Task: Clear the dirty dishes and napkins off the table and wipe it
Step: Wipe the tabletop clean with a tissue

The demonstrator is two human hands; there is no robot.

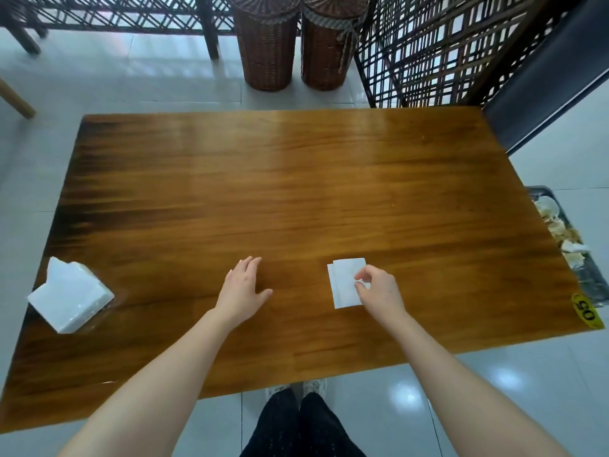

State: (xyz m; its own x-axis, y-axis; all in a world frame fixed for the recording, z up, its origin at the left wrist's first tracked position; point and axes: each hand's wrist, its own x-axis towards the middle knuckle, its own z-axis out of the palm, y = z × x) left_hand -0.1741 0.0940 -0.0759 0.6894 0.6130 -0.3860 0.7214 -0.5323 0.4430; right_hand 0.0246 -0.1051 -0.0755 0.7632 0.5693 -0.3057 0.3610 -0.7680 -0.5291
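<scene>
Right hand (pixel 379 288) pinches the folded white napkin (pixel 344 285) by its right edge, low on the desk (pixel 296 179). Left hand (pixel 242 288) is released, fingers straight, on the wood beside it. Tissue pack (pixel 71 296) far left. Tray (pixel 593 282) half-hidden behind the desk's right edge, its scraps unclear.

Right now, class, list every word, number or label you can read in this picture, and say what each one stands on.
"05": black digits on a yellow sticker at the near right corner of the table, seen turned round, so the reading is likely rather than sure.
No print can be read on the tissue pack or the folded napkin.
</scene>
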